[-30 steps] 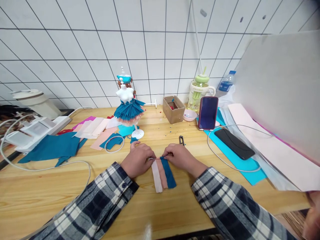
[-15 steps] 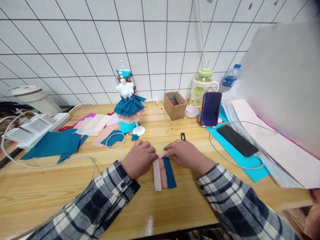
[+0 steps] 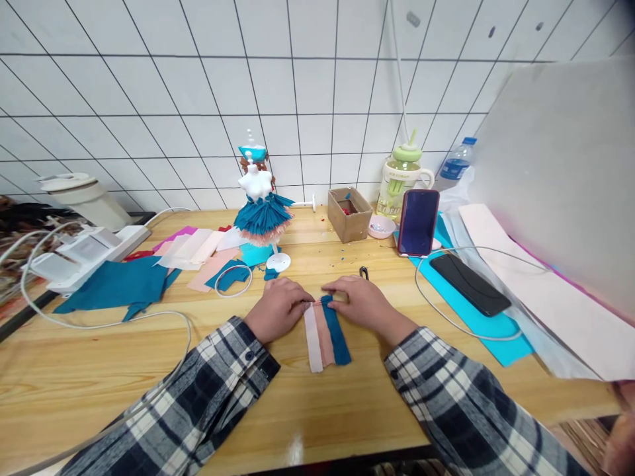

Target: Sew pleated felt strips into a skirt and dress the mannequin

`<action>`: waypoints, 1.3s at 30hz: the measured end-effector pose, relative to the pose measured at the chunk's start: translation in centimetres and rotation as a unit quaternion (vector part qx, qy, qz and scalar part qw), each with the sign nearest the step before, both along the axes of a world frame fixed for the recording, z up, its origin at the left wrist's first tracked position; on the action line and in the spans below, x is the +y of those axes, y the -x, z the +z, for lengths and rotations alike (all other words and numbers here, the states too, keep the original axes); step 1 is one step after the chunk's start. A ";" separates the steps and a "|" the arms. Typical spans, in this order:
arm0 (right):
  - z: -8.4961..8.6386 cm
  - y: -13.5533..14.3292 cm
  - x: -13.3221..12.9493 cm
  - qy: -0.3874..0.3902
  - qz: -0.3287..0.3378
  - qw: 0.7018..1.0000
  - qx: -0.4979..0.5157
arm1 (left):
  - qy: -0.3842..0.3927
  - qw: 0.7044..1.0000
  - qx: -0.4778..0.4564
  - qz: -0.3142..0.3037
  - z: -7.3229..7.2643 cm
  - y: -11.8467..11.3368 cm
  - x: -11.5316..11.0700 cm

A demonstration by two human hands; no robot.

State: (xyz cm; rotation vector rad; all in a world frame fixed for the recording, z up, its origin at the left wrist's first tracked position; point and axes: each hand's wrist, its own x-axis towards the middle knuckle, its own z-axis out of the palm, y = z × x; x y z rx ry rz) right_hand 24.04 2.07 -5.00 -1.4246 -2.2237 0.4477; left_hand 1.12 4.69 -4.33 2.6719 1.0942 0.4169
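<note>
On the wooden table in front of me lie layered crepe paper strips (image 3: 326,337) in pale pink, peach and dark teal, fanned side by side. My left hand (image 3: 278,307) pinches their upper left corner with closed fingers. At the upper right end, my right hand (image 3: 364,304) grips the teal side between thumb and fingers. The top edge of the strips looks narrow and gathered between both hands. Beyond my hands stands a small white dress form (image 3: 258,182) in a pleated teal skirt (image 3: 262,215) with peach layers under it.
Paper scraps (image 3: 116,287) and a white power strip (image 3: 92,254) lie at the left, with a loose white cable. A cardboard box (image 3: 350,225), a pink dish (image 3: 381,227), a propped phone (image 3: 418,223) and a drink jug (image 3: 401,175) stand behind. Black phone (image 3: 469,284) and paper sheets lie right.
The head view has tilted up a little, so the scene sits slightly lower and further right. Both hands keep hold of the strips' top edge, with the right fingers slightly shifted.
</note>
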 end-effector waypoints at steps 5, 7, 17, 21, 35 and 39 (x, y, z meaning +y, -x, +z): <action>0.0 0.1 0.1 -0.009 0.004 0.999 -0.052 | -0.002 1.000 0.003 0.008 0.0 -0.1 0.0; 0.1 0.0 0.0 -0.019 0.000 0.997 -0.071 | -0.004 1.000 -0.001 0.012 0.1 -0.2 -0.1; 0.1 -0.5 -0.1 -0.022 0.010 0.997 -0.079 | -0.034 0.999 -0.010 0.038 0.0 -0.5 -0.3; -0.2 -1.1 0.2 -0.045 -0.018 0.999 -0.018 | -0.029 0.996 -0.059 0.057 0.8 0.5 0.2; 0.2 -1.7 0.4 -0.057 -0.088 0.992 0.069 | -0.004 0.974 0.079 0.211 1.6 13.0 3.9; 0.3 -1.7 0.3 -0.073 -0.091 0.991 0.064 | 0.029 0.966 0.000 0.256 2.7 10.9 2.9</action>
